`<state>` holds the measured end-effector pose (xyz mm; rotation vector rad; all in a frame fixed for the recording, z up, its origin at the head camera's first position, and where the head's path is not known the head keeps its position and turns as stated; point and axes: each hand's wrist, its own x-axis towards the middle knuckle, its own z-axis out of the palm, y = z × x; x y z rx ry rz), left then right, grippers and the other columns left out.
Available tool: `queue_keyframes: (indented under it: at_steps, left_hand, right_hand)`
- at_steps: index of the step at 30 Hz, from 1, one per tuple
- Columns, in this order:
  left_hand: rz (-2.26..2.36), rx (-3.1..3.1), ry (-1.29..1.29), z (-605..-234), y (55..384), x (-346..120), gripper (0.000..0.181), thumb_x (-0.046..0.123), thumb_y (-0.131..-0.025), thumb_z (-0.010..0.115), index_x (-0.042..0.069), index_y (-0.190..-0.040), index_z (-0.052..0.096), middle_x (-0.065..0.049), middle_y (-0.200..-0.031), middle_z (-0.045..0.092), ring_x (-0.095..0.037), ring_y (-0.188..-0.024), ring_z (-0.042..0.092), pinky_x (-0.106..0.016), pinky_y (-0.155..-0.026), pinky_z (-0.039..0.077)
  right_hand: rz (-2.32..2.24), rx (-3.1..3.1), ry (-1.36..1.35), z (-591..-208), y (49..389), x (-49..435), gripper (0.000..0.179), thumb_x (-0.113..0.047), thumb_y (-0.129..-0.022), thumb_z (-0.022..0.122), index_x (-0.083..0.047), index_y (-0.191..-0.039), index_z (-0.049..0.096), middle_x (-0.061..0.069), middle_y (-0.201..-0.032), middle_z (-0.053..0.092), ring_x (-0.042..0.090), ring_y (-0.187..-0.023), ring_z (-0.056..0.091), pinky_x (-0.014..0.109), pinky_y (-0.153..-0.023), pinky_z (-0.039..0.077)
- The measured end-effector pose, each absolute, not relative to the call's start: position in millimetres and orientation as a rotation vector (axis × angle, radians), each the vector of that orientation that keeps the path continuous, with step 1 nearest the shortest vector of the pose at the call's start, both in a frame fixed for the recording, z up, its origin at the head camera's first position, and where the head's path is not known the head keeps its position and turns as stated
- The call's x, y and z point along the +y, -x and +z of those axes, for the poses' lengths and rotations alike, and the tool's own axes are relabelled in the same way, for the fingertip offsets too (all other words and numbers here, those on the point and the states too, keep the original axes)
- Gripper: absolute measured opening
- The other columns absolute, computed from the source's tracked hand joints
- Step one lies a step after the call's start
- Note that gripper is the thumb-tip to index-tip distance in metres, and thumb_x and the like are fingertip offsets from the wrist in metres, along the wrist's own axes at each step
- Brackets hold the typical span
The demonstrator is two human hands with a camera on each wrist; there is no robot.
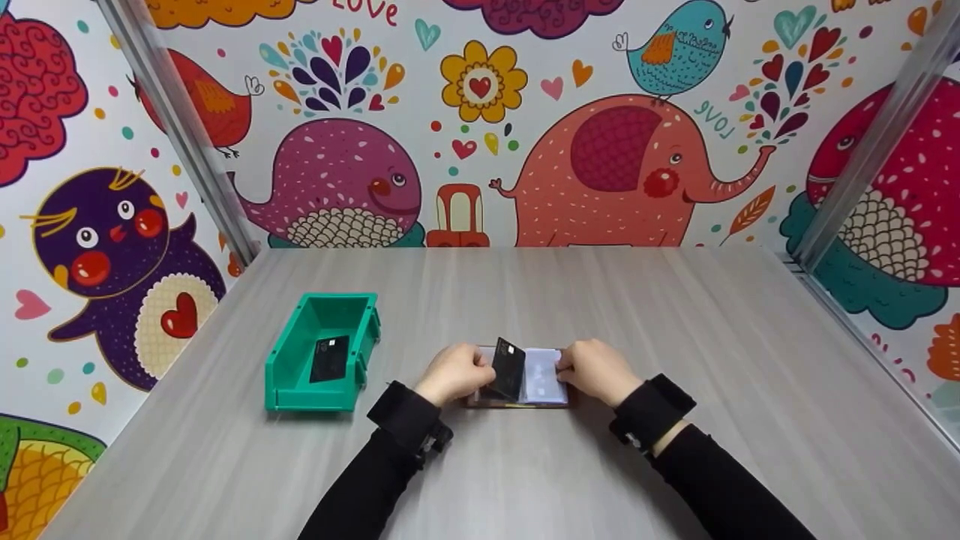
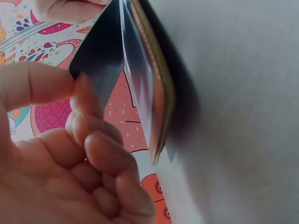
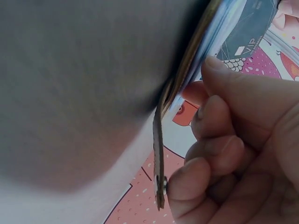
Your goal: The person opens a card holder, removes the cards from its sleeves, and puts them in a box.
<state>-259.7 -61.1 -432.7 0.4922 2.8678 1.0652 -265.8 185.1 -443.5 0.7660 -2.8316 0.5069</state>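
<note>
Your left hand (image 1: 456, 371) pinches a black VIP card (image 1: 507, 373); right of its fingers, your right hand (image 1: 601, 369) pinches the edge of a clear-sleeved card holder (image 1: 545, 376).

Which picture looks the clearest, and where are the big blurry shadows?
Head view: crispest, with clean edges on the rectangular green plastic bin; left wrist view: a soft dark shadow beside the brown-edged card holder, on the blurry pale grey wood-grain table; right wrist view: a wide, fuzzy shadow across the table, though "VIP" is readable on the black rectangular card.
</note>
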Motion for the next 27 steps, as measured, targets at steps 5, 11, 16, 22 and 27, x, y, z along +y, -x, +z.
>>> queue_keyframes:
  at_steps: [5, 11, 16, 22, 27]
  left_hand:
    - [1.059, 2.904, -0.474, -430.5, 257.7, -62.9, 0.027, 0.009, -0.077, 0.058, 0.019, -0.056, 0.042, 0.012, -0.046, 0.042, -0.004, -0.039, 0.045, -0.024, -0.047, 0.031]
    - [1.040, 2.977, -0.464, -426.8, 256.8, -66.1, 0.021, 0.010, -0.075, 0.059, 0.017, -0.058, 0.050, 0.009, -0.054, 0.047, -0.010, -0.050, 0.046, -0.027, -0.054, 0.036]
    - [1.035, 2.997, -0.462, -425.0, 256.3, -70.2, 0.021, 0.010, -0.074, 0.058, 0.018, -0.059, 0.047, 0.008, -0.058, 0.044, -0.012, -0.055, 0.043, -0.028, -0.057, 0.036]
    - [1.053, 3.008, -0.444, -419.3, 254.8, -76.5, 0.022, 0.009, -0.075, 0.056, 0.019, -0.059, 0.043, 0.007, -0.059, 0.042, -0.013, -0.056, 0.042, -0.029, -0.059, 0.037]
    - [1.073, 3.067, -0.432, -414.6, 254.6, -84.7, 0.022, 0.010, -0.077, 0.057, 0.017, -0.060, 0.045, 0.006, -0.060, 0.044, -0.014, -0.056, 0.042, -0.030, -0.057, 0.036]
  right_hand:
    - [0.501, -2.838, -0.757, -444.0, 266.2, 185.2, 0.008, -0.004, -0.077, 0.081, -0.009, -0.074, 0.075, 0.000, -0.073, 0.068, 0.017, -0.063, 0.059, 0.038, -0.059, 0.050]
    - [0.492, -2.845, -0.769, -444.6, 266.8, 185.7, 0.008, -0.005, -0.077, 0.080, -0.009, -0.073, 0.075, -0.001, -0.072, 0.066, 0.015, -0.061, 0.055, 0.036, -0.058, 0.048]
    - [0.487, -2.847, -0.774, -444.8, 267.0, 185.7, 0.008, -0.005, -0.077, 0.080, -0.009, -0.073, 0.075, -0.001, -0.072, 0.066, 0.015, -0.061, 0.053, 0.035, -0.057, 0.047]
    - [0.490, -2.848, -0.762, -444.4, 266.4, 185.0, 0.009, -0.004, -0.078, 0.080, -0.009, -0.072, 0.075, 0.000, -0.072, 0.067, 0.016, -0.060, 0.054, 0.036, -0.057, 0.048]
    - [0.500, -2.858, -0.746, -443.2, 265.6, 184.6, 0.009, -0.004, -0.078, 0.079, -0.010, -0.073, 0.075, 0.000, -0.072, 0.067, 0.016, -0.060, 0.054, 0.037, -0.057, 0.048]
